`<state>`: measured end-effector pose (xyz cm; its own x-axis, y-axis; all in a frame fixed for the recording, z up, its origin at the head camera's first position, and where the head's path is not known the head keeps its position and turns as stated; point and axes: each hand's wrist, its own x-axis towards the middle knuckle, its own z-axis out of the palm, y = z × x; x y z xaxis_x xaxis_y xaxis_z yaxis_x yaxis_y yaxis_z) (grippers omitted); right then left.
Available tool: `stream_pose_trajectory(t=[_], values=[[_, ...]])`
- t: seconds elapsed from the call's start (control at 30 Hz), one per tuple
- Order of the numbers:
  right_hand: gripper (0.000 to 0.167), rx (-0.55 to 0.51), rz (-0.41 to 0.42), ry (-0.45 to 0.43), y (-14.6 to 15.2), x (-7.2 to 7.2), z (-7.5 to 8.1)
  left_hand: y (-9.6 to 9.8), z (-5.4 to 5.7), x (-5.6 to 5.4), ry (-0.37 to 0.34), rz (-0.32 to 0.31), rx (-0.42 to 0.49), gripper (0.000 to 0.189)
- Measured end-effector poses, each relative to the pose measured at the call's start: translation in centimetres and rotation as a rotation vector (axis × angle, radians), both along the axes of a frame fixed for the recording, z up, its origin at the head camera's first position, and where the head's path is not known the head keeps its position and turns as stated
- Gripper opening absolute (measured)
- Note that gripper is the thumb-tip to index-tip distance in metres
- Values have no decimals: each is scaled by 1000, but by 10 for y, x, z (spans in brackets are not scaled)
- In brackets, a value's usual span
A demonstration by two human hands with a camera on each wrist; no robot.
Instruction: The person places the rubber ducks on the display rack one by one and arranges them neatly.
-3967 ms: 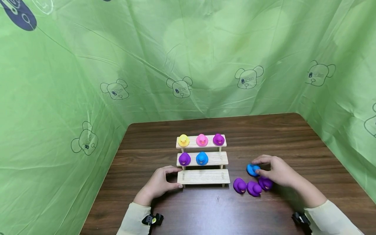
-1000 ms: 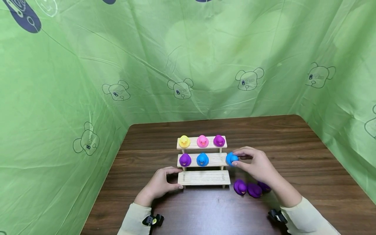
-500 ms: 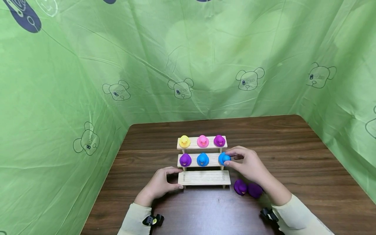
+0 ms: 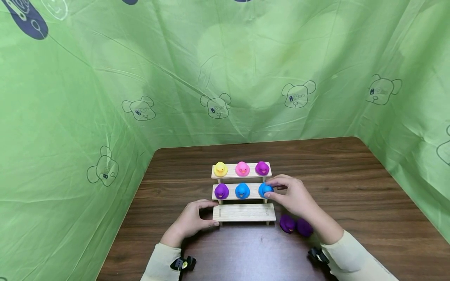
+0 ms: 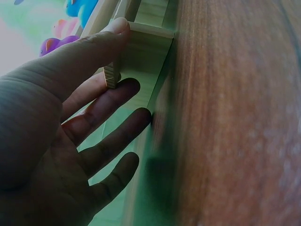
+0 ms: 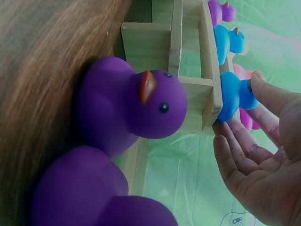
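Observation:
A three-tier wooden display stand [image 4: 244, 212] stands on the table. My left hand [image 4: 190, 220] holds its lower left end, thumb at the front and index finger behind, the other fingers spread in the left wrist view. At the right end of the middle tier, my right hand [image 4: 295, 197] pinches a blue rubber duck [image 6: 230, 101] between thumb and fingers. The same tier bears a purple duck [image 4: 221, 191] and another blue duck [image 4: 242, 191]. On the top tier sit a yellow duck [image 4: 220, 169], a pink duck [image 4: 242, 169] and a purple duck [image 4: 262, 168].
Below my right forearm, a purple duck [image 4: 287, 224] and a second purple duck [image 4: 304, 228] lie on the brown wooden table [image 4: 183, 164], right of the stand. The bottom tier bears no duck. A green curtain [image 4: 246, 78] surrounds the table's back and sides.
My right hand has carried the blue duck from the table leftward onto the right end of the middle tier. One loose purple duck is now hidden under the forearm. My left hand has stayed put.

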<state>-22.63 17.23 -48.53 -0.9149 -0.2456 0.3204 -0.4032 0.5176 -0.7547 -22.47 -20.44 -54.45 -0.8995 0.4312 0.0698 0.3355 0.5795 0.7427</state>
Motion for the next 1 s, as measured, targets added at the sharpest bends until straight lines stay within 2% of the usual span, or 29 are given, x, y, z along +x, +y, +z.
stream_pose_trajectory(t=[0.27,1.0], values=[[28,5,9,4,-1,-2,-2,1,2,-1,5,-17,14,53],[32,13,4,-6,1,-1,-4,1,1,-1,-3,-8,8,53]])
